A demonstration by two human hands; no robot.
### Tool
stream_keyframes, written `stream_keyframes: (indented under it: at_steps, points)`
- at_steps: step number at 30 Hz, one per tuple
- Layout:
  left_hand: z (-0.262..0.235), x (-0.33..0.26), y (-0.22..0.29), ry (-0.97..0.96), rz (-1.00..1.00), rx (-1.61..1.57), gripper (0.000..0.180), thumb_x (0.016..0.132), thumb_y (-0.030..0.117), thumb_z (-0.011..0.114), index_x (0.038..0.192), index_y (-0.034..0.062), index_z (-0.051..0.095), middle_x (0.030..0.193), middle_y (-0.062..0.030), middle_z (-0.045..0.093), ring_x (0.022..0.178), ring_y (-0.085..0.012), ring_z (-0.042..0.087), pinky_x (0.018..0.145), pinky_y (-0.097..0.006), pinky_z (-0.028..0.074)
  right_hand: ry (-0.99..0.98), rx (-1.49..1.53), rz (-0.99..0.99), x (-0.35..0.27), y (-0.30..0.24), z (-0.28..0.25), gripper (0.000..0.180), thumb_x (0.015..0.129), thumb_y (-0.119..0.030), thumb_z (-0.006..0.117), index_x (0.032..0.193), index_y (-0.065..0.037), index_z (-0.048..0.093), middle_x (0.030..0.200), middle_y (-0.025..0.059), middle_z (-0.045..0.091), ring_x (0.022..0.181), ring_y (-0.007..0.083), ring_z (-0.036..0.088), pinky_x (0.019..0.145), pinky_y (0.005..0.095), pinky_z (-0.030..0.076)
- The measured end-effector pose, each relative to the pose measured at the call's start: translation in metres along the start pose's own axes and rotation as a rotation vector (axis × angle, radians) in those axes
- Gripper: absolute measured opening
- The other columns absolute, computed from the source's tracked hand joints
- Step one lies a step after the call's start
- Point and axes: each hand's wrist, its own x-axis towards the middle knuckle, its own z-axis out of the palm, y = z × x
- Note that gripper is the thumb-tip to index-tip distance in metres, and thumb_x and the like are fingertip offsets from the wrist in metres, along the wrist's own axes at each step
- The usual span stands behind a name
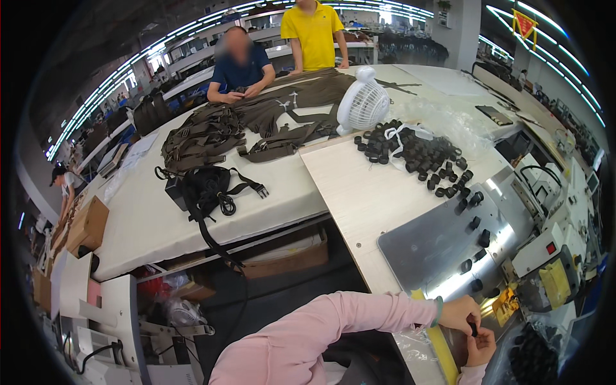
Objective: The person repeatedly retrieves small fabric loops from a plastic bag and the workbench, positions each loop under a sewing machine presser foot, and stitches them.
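Observation:
Both my hands meet at the lower right, beside the sewing machine's metal plate [410,247]. My left hand [457,312] reaches across in a pink sleeve, its fingers pinching a small black piece [473,329] that looks like a short rolled band. Just below, my right hand [481,348] closes its fingertips on the same piece. Several similar black rolled pieces [484,239] stand scattered over the shiny plate. A larger heap of them [410,151] lies on the pale board, with a white strip on top. More black pieces [534,355] sit in a clear bag right of my hands.
The sewing machine [545,260] stands close on the right. A white fan [364,102] stands behind the heap. Dark straps [202,138] and a black bag with a buckle strap [212,189] lie on the large table. Two people [240,67] are at its far side.

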Motion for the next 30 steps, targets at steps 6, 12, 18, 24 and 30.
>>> stream_keyframes:
  at_steps: [6, 12, 18, 24, 30]
  points:
    - [0.001, -0.002, -0.005, -0.013, -0.021, -0.081, 0.016, 0.056, 0.004, 0.070, 0.070, 0.0012, 0.061, 0.068, -0.0058, 0.053, 0.060, -0.0140, 0.051, 0.054, -0.024, 0.041, 0.003, -0.037, -0.065, 0.000, 0.006, 0.005, 0.020, 0.069, 0.005, 0.054, 0.087, 0.000, 0.047, 0.090, 0.0074, 0.048, 0.083, 0.0124, 0.048, 0.074, 0.0226, 0.039]
    - [0.000, -0.011, 0.006, 0.051, -0.006, -0.053, 0.015, 0.056, 0.002, 0.069, 0.066, -0.0003, 0.059, 0.067, -0.0066, 0.052, 0.061, -0.0150, 0.052, 0.053, -0.025, 0.040, -0.022, 0.062, -0.025, -0.008, -0.013, 0.014, 0.018, 0.072, -0.002, 0.056, 0.088, 0.001, 0.049, 0.084, 0.0084, 0.052, 0.076, 0.0128, 0.051, 0.068, 0.0229, 0.041]
    - [0.006, -0.005, 0.000, -0.044, 0.094, -0.100, 0.015, 0.056, 0.000, 0.069, 0.067, -0.0002, 0.059, 0.069, -0.0078, 0.053, 0.062, -0.0169, 0.053, 0.054, -0.026, 0.042, -0.049, 0.236, -0.021, -0.014, -0.012, 0.001, 0.011, 0.072, -0.002, 0.061, 0.077, 0.001, 0.051, 0.081, 0.0110, 0.055, 0.071, 0.0153, 0.054, 0.061, 0.0248, 0.045]
    - [-0.013, -0.003, 0.007, -0.110, 0.027, 0.083, 0.024, 0.062, 0.003, 0.069, 0.085, 0.0024, 0.062, 0.080, -0.0067, 0.059, 0.069, -0.0195, 0.057, 0.061, -0.027, 0.045, -0.194, 0.202, 0.087, 0.011, -0.030, 0.003, 0.014, 0.067, 0.005, 0.065, 0.077, 0.000, 0.056, 0.080, 0.0061, 0.058, 0.073, 0.0108, 0.055, 0.065, 0.0221, 0.044]
    - [-0.024, 0.040, -0.009, -0.238, 0.344, 0.572, 0.014, 0.065, 0.005, 0.065, 0.079, 0.0071, 0.062, 0.084, -0.0036, 0.057, 0.078, -0.0206, 0.053, 0.075, -0.031, 0.040, 0.185, -0.322, -0.052, 0.016, -0.034, -0.055, 0.019, 0.069, -0.004, 0.065, 0.086, -0.002, 0.059, 0.074, 0.0042, 0.056, 0.064, 0.0099, 0.055, 0.059, 0.0223, 0.045]
